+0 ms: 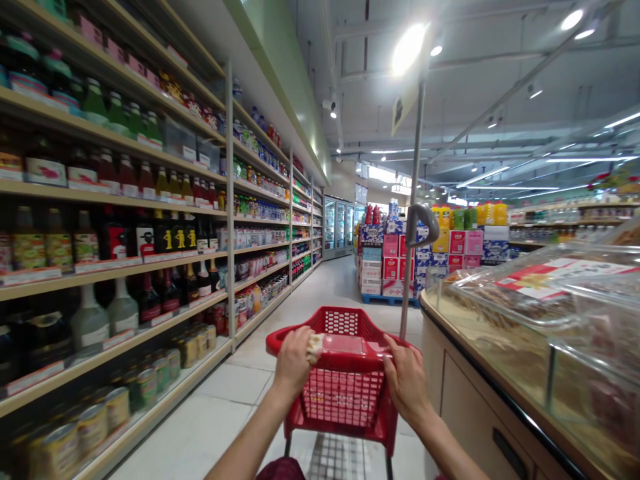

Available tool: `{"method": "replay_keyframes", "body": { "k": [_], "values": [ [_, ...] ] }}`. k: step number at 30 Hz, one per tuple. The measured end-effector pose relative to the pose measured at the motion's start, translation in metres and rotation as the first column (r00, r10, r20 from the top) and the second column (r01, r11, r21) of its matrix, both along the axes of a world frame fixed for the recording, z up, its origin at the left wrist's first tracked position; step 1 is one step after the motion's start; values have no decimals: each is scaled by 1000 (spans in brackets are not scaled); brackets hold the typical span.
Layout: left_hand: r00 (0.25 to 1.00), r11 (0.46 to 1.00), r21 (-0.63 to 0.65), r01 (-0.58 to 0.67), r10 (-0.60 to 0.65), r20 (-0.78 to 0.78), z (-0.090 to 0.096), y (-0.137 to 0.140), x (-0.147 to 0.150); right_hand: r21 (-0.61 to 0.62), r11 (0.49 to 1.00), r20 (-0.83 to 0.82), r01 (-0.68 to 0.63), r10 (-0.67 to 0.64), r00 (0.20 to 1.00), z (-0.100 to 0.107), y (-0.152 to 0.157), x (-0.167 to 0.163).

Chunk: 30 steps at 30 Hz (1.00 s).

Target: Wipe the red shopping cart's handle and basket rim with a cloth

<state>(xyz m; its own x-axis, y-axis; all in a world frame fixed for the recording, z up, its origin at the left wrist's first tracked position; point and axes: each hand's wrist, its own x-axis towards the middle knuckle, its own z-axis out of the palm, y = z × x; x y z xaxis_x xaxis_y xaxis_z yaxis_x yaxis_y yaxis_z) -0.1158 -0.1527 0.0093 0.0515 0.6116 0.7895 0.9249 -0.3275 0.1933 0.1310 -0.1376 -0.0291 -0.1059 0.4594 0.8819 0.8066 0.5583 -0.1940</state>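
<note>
A red plastic shopping cart (345, 393) stands right in front of me, its mesh basket facing forward along the aisle. My left hand (294, 360) is closed over the left part of the cart's handle (345, 345). Between that hand's thumb side and the handle sits a small pale, crumpled item (315, 348); its kind is unclear. At the handle's right end my right hand (407, 377) is wrapped on, thumb lying on the near side. The undersides of the fingers of both hands are hidden.
Shelves of bottles and cans (145, 260) line the left side. Close on the right runs a display counter (450, 340) with clear plastic lids (560, 273). A grey pole (416, 153) rises beside the cart. Ahead are stacked cartons (393, 260) on a blue pallet and glass-door coolers (340, 220).
</note>
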Motion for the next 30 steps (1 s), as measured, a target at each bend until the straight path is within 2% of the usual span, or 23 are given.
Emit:
{"method": "replay_keyframes", "body": {
  "k": [3, 5, 6, 8, 10, 12, 14, 16, 18, 20, 23, 25, 27, 30],
  "values": [
    [966, 975, 35, 218, -211, -151, -5, -6, 42, 8, 1000, 13, -1, 1, 1000, 0, 0, 2],
    [925, 948, 24, 316, -302, -231, -5, -8, 46, 18, 1000, 20, -7, 7, 1000, 0, -1, 6],
    [923, 948, 14, 318, -306, -234, -4, -8, 39, 20, 1000, 21, -10, 9, 1000, 0, -1, 7],
    [968, 978, 2, 208, -205, -143, 0, -6, 15, 19, 1000, 18, -8, 8, 1000, 1, -1, 7],
    [999, 999, -24, 37, -37, 5, 3, -3, -2, 23, 1000, 13, 3, -3, 1000, 1, -1, 5],
    [997, 999, -44, -21, 24, 70, 4, -1, 3, 38, 999, 7, 21, -21, 1000, 1, -1, 1],
    [995, 995, -27, 97, -97, 0, 3, -2, 31, 51, 998, 8, 26, -26, 1000, 1, -1, -1],
    [949, 959, -4, 284, -282, -141, 1, -4, 60, 56, 998, 20, 12, -13, 1000, 1, -1, 0],
    [911, 932, -18, 361, -357, -204, 3, -5, 71, 51, 999, 33, -6, 4, 999, 1, -1, 3],
    [943, 954, -49, 294, -299, -150, 8, -4, 57, 44, 999, 34, -18, 17, 999, 0, 0, 6],
    [997, 992, -103, 69, -66, 27, 16, -3, 26, 45, 999, 7, -11, 11, 1000, 0, 0, 4],
    [998, 994, -112, 17, -9, 65, 17, -4, 26, 47, 999, -11, 9, -9, 1000, 0, 0, 1],
    [992, 989, -81, 123, -124, -17, 13, -6, 47, 47, 999, -7, 16, -16, 1000, 0, -1, -1],
    [929, 944, -37, 327, -328, -170, 6, -7, 77, 42, 999, 19, -3, 2, 1000, 0, -1, 3]
  ]
}}
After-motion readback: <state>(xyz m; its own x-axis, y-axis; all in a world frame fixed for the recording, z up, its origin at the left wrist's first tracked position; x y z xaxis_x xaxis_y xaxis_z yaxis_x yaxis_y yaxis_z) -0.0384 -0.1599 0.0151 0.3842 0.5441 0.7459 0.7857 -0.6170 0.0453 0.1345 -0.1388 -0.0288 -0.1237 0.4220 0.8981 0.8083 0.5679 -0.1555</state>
